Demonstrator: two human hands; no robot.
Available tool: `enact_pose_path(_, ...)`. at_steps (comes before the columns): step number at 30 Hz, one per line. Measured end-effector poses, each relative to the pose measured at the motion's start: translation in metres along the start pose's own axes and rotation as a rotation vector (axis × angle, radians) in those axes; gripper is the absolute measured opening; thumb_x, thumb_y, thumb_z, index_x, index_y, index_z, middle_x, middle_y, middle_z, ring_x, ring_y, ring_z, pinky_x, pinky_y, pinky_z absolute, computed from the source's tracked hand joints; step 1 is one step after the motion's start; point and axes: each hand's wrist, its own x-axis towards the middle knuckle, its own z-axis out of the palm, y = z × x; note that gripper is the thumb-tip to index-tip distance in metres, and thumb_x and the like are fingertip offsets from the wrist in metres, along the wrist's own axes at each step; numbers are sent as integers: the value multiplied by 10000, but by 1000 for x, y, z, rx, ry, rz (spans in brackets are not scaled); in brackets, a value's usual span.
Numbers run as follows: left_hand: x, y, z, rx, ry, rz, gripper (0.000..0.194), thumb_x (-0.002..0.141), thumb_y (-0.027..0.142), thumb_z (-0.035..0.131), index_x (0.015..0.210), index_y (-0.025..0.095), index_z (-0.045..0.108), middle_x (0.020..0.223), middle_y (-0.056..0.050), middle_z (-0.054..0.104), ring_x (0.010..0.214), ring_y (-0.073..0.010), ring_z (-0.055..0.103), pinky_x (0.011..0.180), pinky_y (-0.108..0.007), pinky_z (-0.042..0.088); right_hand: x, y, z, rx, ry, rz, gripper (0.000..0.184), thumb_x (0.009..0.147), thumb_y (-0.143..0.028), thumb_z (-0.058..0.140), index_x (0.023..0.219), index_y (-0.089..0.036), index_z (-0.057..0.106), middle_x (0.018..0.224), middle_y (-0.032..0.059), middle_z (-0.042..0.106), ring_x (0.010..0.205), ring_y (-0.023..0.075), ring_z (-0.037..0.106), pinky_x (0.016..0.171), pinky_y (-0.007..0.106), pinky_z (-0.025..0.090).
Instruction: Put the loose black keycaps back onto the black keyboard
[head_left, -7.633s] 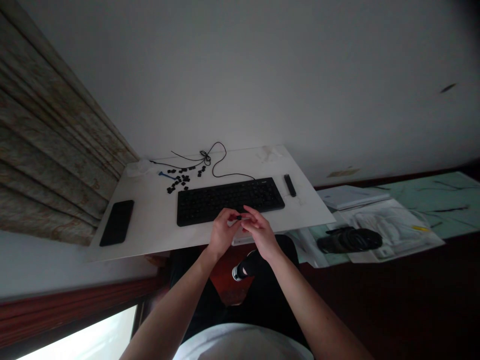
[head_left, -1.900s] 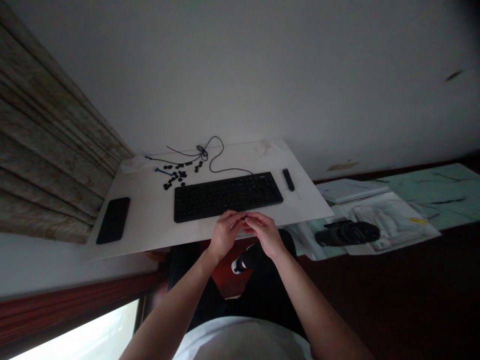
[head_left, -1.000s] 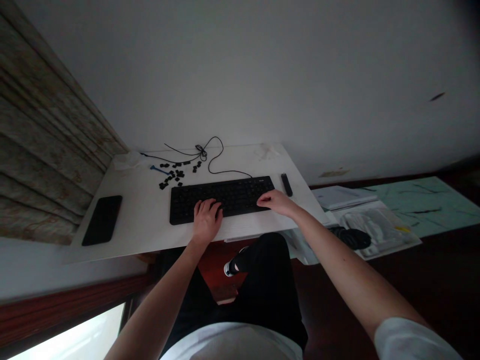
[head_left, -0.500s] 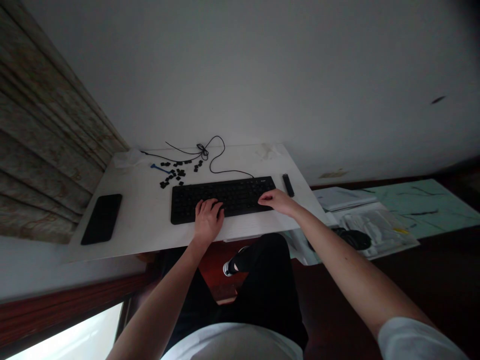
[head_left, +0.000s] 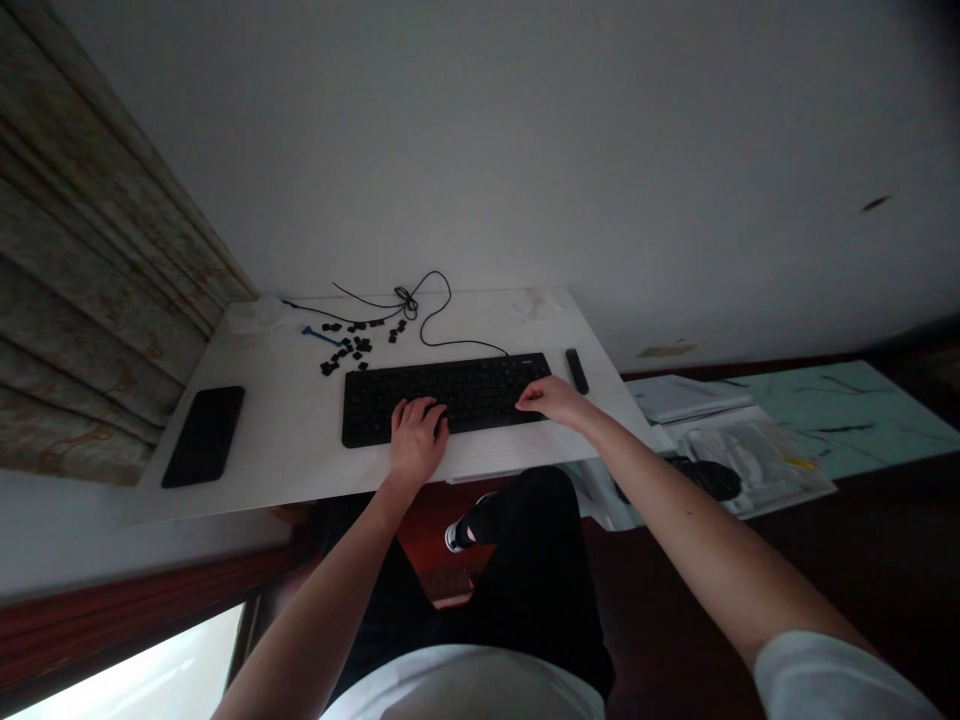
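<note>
A black computer keyboard (head_left: 446,400) lies on a white desk board (head_left: 262,430). My left hand (head_left: 416,438) rests on its left half, fingers curved over the keys. My right hand (head_left: 551,400) lies at the keyboard's right end, fingertips on the keys. Neither hand shows anything held. Behind the keyboard's left end lie several loose black keycaps (head_left: 349,348) and a small blue tool (head_left: 322,338). A thin black cable (head_left: 431,325) from the keyboard loops and knots above them.
A black smartphone (head_left: 202,436) lies at the desk's left and a small black remote (head_left: 577,371) at its right. A curtain hangs left and a wall stands behind. Papers and a bag with a black object lie lower right; my legs show below.
My hands have parted from their pinch together at the keyboard's front edge and now rest on the keys, the right one far out at the right end.
</note>
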Motion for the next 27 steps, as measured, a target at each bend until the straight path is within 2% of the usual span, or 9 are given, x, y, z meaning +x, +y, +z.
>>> enact_pose_path(4,-1,1,-1,-3,-8,3,254,934,226,519,1130,222,681,1177,-101,663,1146,-260,605,1139,-525,352,5,-2,-2,-74,-17,23,159,681,-355,785,671,-201,749,628,17,698,598,165,620,552,274,407)
enact_pose_path(8,-1,1,-1,-4,2,3,247,937,231,520,1123,221,681,1181,-102,659,1158,-263,600,1141,-524,351,5,-8,-4,-162,-15,39,140,685,-329,792,660,-205,733,684,30,711,633,175,625,566,282,404)
enact_pose_path(17,0,1,0,-9,2,-3,243,933,233,522,1112,218,686,1182,-110,663,1161,-270,601,1145,-531,340,1,-15,-5,-363,25,88,232,688,-396,810,618,-222,672,654,29,683,606,180,613,534,285,371)
enact_pose_path(22,1,1,0,-4,20,-7,238,930,226,519,1095,227,690,1168,-107,669,1145,-271,608,1128,-538,356,-4,-23,-10,-280,-14,117,299,692,-421,811,572,-214,631,610,29,660,581,172,595,533,283,373)
enact_pose_path(24,1,0,0,-5,24,3,236,931,229,520,1095,227,690,1160,-104,672,1137,-268,612,1124,-534,363,-4,-23,-20,-185,40,141,373,760,-515,737,587,-207,615,574,28,632,541,162,561,526,286,365)
enact_pose_path(27,0,-1,0,-9,23,16,237,937,229,514,1098,216,689,1157,-105,674,1123,-259,619,1124,-523,369,-4,-12,-41,-97,309,126,513,866,-648,533,618,-203,592,573,41,610,553,168,535,552,298,359)
